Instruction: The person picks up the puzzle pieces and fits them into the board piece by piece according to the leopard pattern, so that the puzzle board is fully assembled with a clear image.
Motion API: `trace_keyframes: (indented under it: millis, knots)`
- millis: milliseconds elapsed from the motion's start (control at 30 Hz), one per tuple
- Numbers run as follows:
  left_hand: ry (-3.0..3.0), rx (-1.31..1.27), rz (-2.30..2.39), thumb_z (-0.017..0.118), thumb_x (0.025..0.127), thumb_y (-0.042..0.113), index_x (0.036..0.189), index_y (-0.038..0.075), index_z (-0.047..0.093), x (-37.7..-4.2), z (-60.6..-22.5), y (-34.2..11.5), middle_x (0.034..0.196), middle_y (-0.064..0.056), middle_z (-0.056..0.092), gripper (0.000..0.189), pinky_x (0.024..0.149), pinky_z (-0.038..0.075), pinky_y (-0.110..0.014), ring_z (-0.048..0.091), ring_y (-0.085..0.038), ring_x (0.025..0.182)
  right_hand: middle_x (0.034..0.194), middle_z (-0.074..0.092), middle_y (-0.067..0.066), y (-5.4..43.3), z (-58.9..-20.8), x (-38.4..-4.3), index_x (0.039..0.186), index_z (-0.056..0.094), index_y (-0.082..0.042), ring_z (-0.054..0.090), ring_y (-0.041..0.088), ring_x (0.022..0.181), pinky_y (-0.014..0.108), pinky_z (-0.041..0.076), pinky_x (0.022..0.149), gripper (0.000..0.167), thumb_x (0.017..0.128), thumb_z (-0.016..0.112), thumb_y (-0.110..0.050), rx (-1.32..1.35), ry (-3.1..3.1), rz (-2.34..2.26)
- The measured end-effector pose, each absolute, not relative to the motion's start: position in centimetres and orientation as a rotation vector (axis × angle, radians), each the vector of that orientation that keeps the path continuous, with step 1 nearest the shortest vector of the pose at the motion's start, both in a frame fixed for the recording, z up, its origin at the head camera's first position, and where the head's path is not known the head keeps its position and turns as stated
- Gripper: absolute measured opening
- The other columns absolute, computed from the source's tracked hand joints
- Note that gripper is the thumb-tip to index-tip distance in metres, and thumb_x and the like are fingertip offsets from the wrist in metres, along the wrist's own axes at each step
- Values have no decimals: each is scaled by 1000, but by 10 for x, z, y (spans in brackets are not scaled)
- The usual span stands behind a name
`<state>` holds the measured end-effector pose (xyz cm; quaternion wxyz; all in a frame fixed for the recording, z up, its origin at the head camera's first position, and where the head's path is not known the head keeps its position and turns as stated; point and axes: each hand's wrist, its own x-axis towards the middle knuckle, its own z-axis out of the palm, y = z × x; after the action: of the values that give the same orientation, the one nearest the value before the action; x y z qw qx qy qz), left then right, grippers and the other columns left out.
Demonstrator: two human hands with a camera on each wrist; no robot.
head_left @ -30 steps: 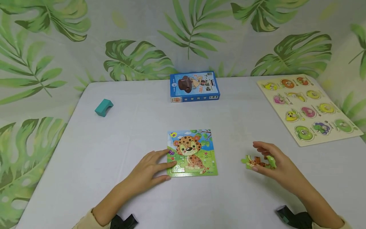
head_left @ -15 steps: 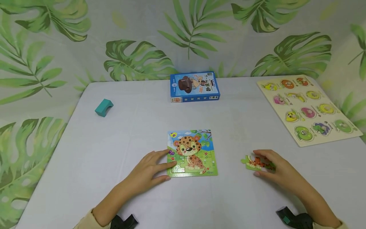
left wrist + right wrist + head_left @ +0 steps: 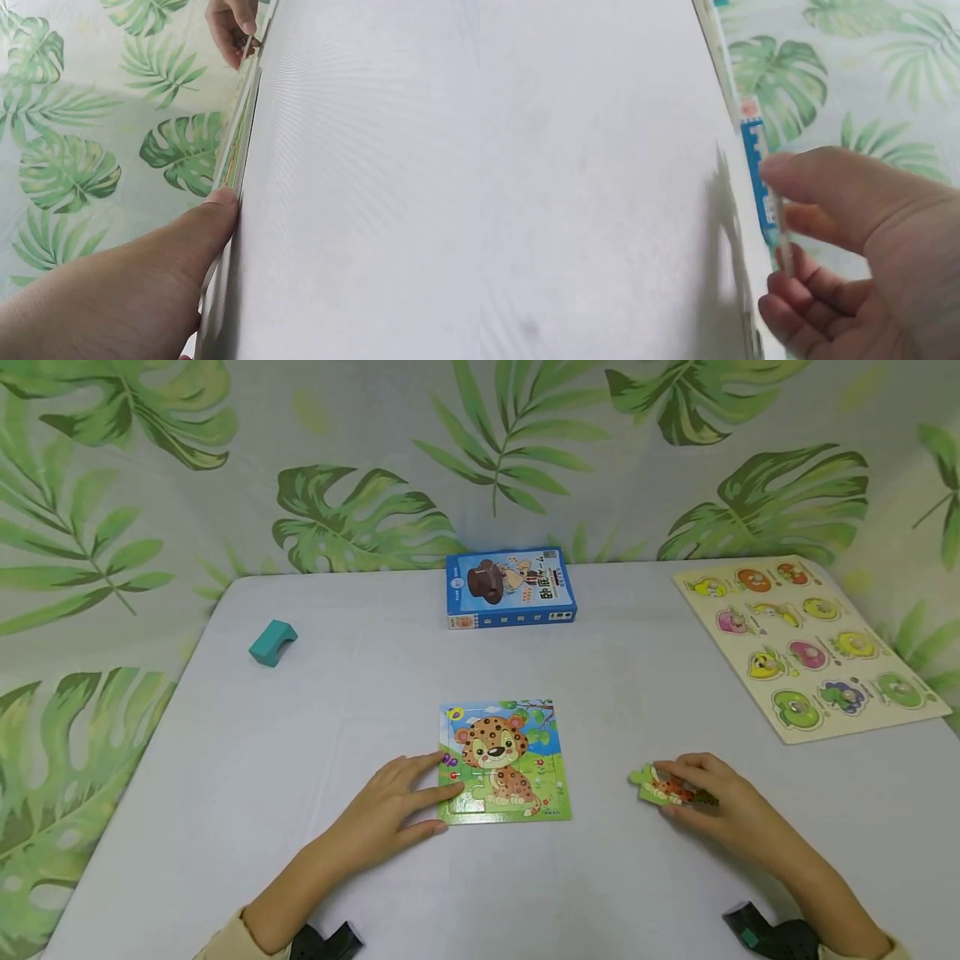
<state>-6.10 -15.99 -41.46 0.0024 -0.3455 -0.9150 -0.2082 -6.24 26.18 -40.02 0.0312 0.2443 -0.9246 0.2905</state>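
A square leopard jigsaw puzzle (image 3: 517,745) lies flat in the middle of the table, with a glossy patch at its lower left. My left hand (image 3: 393,797) rests at its left side, fingers fairly straight: two fingertips lie on the picture and the thumb is at the lower left corner. In the left wrist view, the left thumb (image 3: 202,225) touches the puzzle's edge. To the right, my right hand (image 3: 716,793) pinches green and spotted jigsaw pieces (image 3: 660,785) between thumb and fingers, partly hiding them. The right wrist view shows them as a thin edge (image 3: 784,240) above their shadow.
A blue game box (image 3: 512,589) lies at the table's back edge. A teal arch-shaped block (image 3: 273,642) sits at the back left. At the right lies a cream fruit puzzle board (image 3: 810,647). Leaf-printed cloth hangs behind the white table (image 3: 360,660).
The right hand's fingers have come down and closed on the jigsaw pieces, which have tilted and shifted slightly left. The left hand and the leopard puzzle have stayed put.
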Motion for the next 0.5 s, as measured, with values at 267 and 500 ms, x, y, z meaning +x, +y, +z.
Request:
trace_keyframes:
  millis: [267, 500]
  knots:
    - [-2859, -1086, -633, 58, 85, 42, 126, 28, 54, -60, -413, -158, 143, -8, 29, 44, 104, 18, -42, 27, -25, 128, 102, 48, -1, 225, -384, -61, 116, 60, -10, 44, 8, 90, 10, 36, 77, 59, 61, 79, 2, 893, -2668, 1064]
    - [-2818, -1124, -580, 60, 84, 35, 127, 18, 53, -59, -414, -153, 140, -5, 35, 46, 104, 18, -45, 30, -22, 127, 106, 45, -2, 178, -377, -64, 119, 58, -9, 40, 11, 94, 16, 38, 75, 55, 67, 74, 0, 1053, -2576, 1182]
